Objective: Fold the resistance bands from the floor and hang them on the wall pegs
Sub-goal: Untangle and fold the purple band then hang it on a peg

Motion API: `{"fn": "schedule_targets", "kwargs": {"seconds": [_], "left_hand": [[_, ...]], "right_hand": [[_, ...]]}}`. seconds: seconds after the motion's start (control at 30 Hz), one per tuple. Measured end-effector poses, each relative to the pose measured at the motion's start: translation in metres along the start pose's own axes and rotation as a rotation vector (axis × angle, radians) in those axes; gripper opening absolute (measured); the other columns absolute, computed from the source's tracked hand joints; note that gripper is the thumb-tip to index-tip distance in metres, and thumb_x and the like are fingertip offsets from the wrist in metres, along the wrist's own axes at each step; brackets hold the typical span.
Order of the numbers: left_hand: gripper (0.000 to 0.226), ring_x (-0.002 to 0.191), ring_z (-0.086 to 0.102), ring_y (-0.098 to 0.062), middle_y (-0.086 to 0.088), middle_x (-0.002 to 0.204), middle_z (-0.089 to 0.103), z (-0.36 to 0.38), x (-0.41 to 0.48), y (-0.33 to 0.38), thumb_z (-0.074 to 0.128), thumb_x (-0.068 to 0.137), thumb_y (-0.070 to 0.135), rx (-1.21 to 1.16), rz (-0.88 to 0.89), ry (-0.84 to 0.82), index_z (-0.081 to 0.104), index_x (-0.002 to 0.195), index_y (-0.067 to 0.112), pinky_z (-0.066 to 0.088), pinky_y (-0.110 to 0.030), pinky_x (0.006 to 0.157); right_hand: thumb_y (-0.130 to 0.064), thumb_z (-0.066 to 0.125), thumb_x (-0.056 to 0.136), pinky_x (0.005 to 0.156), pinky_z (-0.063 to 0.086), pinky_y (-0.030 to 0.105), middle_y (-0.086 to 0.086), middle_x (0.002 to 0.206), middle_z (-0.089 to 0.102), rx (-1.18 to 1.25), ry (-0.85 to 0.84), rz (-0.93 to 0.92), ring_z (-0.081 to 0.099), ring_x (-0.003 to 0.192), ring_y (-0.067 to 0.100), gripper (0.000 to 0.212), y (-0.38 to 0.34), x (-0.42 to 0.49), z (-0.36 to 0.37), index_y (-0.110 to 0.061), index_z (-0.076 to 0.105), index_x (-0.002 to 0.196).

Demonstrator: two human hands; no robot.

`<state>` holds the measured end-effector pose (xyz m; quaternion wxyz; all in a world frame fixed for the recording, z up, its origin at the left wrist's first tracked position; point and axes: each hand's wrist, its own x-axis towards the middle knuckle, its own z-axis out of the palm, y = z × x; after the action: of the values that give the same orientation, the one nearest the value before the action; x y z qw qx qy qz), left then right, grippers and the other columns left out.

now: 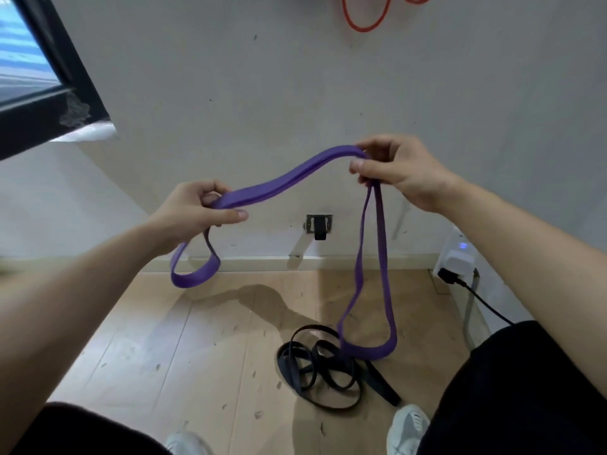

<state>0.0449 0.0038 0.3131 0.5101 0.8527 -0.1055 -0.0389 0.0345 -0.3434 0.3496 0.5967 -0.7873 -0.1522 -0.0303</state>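
A purple resistance band (289, 178) stretches between both hands in front of the grey wall. My left hand (193, 211) grips its doubled strands, and a short loop hangs below that hand. My right hand (397, 172) pinches the band higher up, and a long loop drops from it down to the floor. A black resistance band (315, 369) lies in a tangled heap on the wooden floor below the long loop. Two red bands (364, 18) hang on the wall at the top; the pegs are out of view.
A dark window frame (56, 93) juts in at the upper left. A wall socket (318, 224) sits low on the wall. A white power strip with a black cable (460, 261) stands at the right. My white shoes (407, 428) are near the black band.
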Motion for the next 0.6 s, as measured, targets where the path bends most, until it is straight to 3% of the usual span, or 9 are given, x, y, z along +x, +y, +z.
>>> {"fn": "schedule_targets", "kwargs": {"seconds": [0.13, 0.27, 0.33, 0.47, 0.6], "left_hand": [[0.067, 0.071, 0.064, -0.015, -0.002, 0.076, 0.069, 0.009, 0.000, -0.002, 0.095, 0.043, 0.051, 0.059, -0.010, -0.136, 0.070, 0.093, 0.012, 0.053, -0.030, 0.068], [0.039, 0.071, 0.067, -0.010, 0.009, 0.072, 0.071, 0.022, 0.001, 0.005, 0.091, 0.068, 0.017, 0.040, 0.004, -0.211, 0.069, 0.100, 0.009, 0.053, -0.032, 0.075], [0.042, 0.073, 0.068, -0.009, 0.011, 0.072, 0.071, 0.030, -0.001, 0.012, 0.092, 0.065, 0.021, 0.005, 0.012, -0.231, 0.069, 0.098, 0.012, 0.056, -0.036, 0.081], [0.047, 0.074, 0.068, -0.013, 0.006, 0.070, 0.067, 0.044, -0.004, 0.033, 0.092, 0.062, 0.027, -0.124, 0.081, -0.229, 0.067, 0.100, 0.013, 0.055, -0.030, 0.080], [0.038, 0.070, 0.064, -0.009, 0.004, 0.074, 0.064, 0.058, -0.008, 0.051, 0.087, 0.072, 0.021, -0.275, 0.149, -0.233, 0.067, 0.103, 0.011, 0.053, -0.021, 0.072]], "right_hand": [[-0.026, 0.075, 0.084, 0.074, 0.055, 0.031, -0.010, 0.078, 0.067, 0.069, 0.053, -0.177, 0.060, 0.069, 0.013, 0.020, -0.027, 0.002, 0.011, -0.024, 0.071, 0.103], [-0.018, 0.067, 0.094, 0.065, 0.051, 0.030, -0.013, 0.074, 0.062, 0.058, 0.075, -0.252, 0.052, 0.062, 0.011, 0.015, -0.041, 0.003, 0.021, -0.021, 0.067, 0.109], [-0.017, 0.068, 0.094, 0.064, 0.048, 0.029, -0.012, 0.076, 0.062, 0.035, 0.061, -0.238, 0.052, 0.063, 0.011, 0.021, -0.042, 0.001, 0.026, -0.016, 0.067, 0.115], [-0.014, 0.071, 0.091, 0.072, 0.049, 0.015, -0.013, 0.087, 0.069, -0.099, -0.011, -0.195, 0.062, 0.075, -0.002, 0.029, -0.037, -0.004, 0.037, -0.011, 0.067, 0.120], [-0.019, 0.076, 0.086, 0.090, 0.057, 0.029, 0.002, 0.104, 0.073, -0.235, -0.107, -0.149, 0.070, 0.098, 0.016, 0.033, -0.028, -0.007, 0.046, -0.018, 0.067, 0.118]]}}
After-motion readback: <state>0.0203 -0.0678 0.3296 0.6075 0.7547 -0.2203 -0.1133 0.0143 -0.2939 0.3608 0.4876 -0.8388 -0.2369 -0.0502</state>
